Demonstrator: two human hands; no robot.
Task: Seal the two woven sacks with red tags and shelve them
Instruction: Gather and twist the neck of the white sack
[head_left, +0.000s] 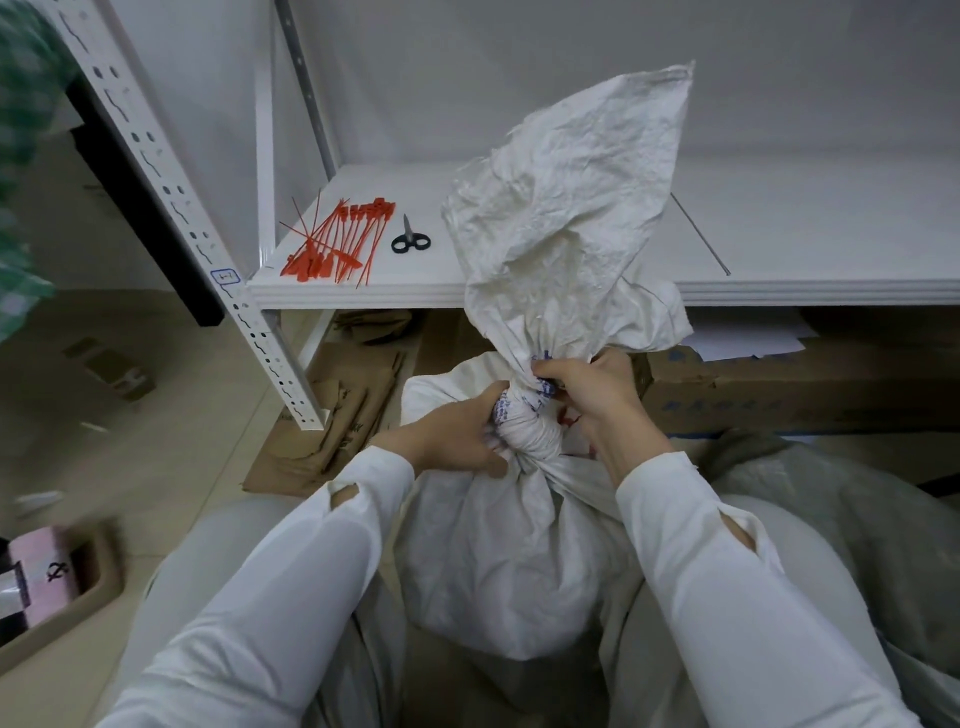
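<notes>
A white woven sack (509, 551) stands on the floor between my knees, its neck twisted into a tight rope with the loose top flaring up in front of the shelf. My left hand (457, 436) grips the twisted neck from the left. My right hand (587, 387) pinches the neck just above, from the right; a bit of red shows under its palm, too hidden to identify. A pile of red tags (337, 241) lies on the white shelf (779, 228) at its left end. A second sack (852, 525) lies at the right, partly hidden by my right arm.
Black-handled scissors (410, 239) lie on the shelf right of the tags. A perforated white upright (171, 208) stands at the shelf's left corner. Flattened brown cardboard (332, 415) and a long carton (800, 389) sit under the shelf. A tan tray (57, 592) with a pink item is at lower left.
</notes>
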